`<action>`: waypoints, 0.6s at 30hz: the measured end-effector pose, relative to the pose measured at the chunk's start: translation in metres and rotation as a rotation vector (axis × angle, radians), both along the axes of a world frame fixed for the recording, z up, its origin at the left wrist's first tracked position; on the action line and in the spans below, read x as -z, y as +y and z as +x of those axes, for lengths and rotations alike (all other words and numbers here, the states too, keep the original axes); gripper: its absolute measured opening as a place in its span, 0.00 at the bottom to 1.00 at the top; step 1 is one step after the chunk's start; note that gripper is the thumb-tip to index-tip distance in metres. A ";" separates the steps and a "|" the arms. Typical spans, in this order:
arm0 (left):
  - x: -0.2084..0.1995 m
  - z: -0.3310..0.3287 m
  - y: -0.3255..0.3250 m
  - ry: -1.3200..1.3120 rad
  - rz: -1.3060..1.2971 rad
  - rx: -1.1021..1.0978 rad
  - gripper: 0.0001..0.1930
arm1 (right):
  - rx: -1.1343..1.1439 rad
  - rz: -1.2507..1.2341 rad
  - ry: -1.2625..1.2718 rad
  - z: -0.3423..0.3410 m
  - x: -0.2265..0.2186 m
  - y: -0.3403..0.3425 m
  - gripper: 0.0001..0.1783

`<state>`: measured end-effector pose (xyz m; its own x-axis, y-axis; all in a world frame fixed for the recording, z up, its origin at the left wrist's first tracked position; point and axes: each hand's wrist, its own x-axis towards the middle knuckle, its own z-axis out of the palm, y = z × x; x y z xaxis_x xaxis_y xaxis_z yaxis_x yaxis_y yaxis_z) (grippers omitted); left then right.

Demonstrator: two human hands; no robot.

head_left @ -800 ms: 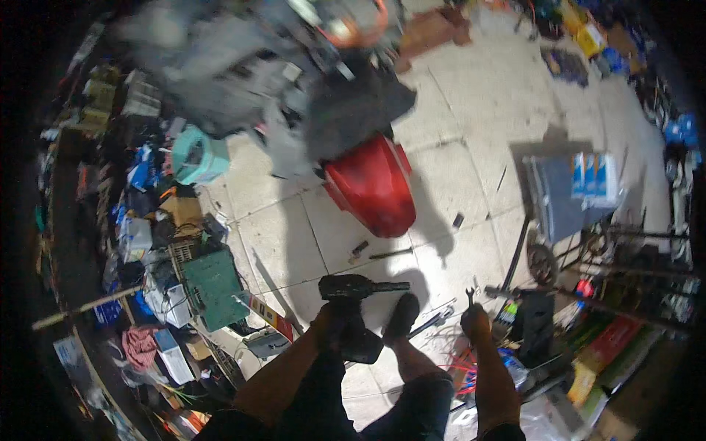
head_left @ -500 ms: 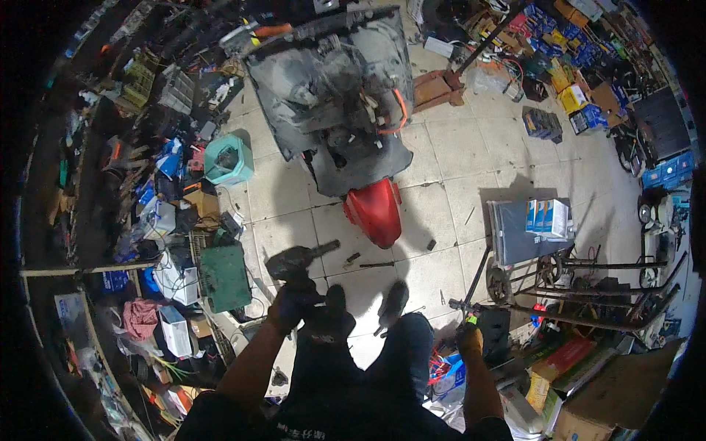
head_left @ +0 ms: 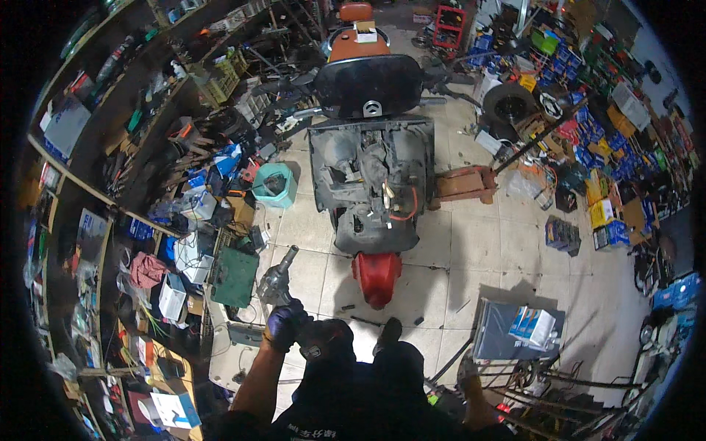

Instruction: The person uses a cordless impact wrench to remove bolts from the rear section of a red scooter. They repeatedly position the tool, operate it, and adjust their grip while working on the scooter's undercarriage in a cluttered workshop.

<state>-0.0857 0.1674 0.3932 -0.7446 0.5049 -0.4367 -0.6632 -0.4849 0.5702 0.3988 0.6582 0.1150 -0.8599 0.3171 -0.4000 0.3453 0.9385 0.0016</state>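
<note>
I'm gripping the impact wrench [head_left: 279,283] in my gloved left hand [head_left: 285,325], holding it above the floor just left of the scooter [head_left: 371,184], while my right hand [head_left: 468,367] is hanging low, grip unclear.

right hand [head_left: 468,365] mostly hidden behind the dark trousers [head_left: 382,397], grip can't be read. left hand [head_left: 283,323] gloved, fingers wrapped round the power tool [head_left: 278,283]; tool's handle covered by the glove, tip too small to identify. scooter [head_left: 371,184] front partly cut off at the top edge. shelf [head_left: 95,184] contents at left too dark and small to tell.
</note>
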 end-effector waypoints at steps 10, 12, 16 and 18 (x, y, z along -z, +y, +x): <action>0.038 0.030 0.012 0.205 -0.312 -0.160 0.09 | 0.303 -0.648 0.319 -0.279 -0.166 0.105 0.19; 0.020 0.008 0.034 -0.059 -0.163 -0.272 0.08 | 0.786 -1.035 0.309 -0.331 -0.203 0.088 0.18; 0.005 -0.023 0.054 -0.118 -0.244 -0.287 0.06 | 0.639 -1.544 0.614 -0.394 -0.248 0.062 0.16; -0.012 -0.043 0.067 -0.120 -0.307 -0.280 0.06 | 0.500 -1.238 0.618 -0.438 -0.287 0.046 0.17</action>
<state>-0.1291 0.2346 0.4049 -0.7690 0.1241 -0.6271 -0.6007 -0.4757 0.6426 -0.0392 0.7046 0.4024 -0.8977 0.3632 -0.2493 0.2739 0.0170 -0.9616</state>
